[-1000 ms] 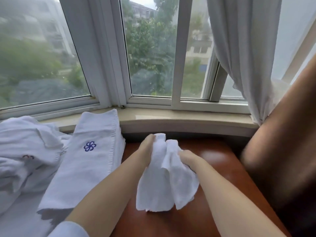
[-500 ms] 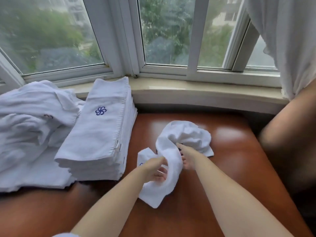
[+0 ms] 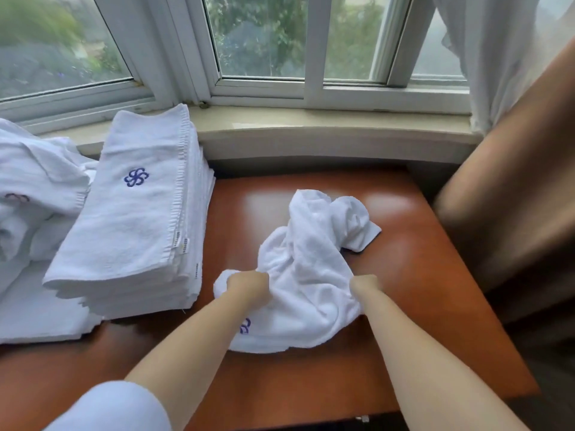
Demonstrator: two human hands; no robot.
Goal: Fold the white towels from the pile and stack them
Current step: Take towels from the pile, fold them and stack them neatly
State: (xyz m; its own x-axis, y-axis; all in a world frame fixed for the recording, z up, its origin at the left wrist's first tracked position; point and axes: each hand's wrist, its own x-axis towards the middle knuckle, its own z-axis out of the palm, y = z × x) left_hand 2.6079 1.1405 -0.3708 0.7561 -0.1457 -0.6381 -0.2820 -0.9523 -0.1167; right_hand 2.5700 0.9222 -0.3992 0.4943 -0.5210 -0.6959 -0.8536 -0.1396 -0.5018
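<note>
A crumpled white towel (image 3: 314,269) with a blue emblem lies on the reddish wooden table (image 3: 420,290). My left hand (image 3: 249,286) grips its near left edge, and my right hand (image 3: 364,283) grips its near right edge. The towel bunches up between them and trails toward the window. To the left stands a neat stack of folded white towels (image 3: 140,219), the top one bearing a blue flower emblem. Further left lies the loose pile of unfolded white towels (image 3: 34,194).
A pale window sill (image 3: 311,126) runs along the far side of the table. A white curtain (image 3: 497,57) hangs at the right above a brown chair back (image 3: 513,197). A flat white cloth (image 3: 37,315) lies under the pile at the left.
The towel has come down from the air onto the table. My hands have moved apart along its near edge, spreading the cloth wider. The view has tilted downward.
</note>
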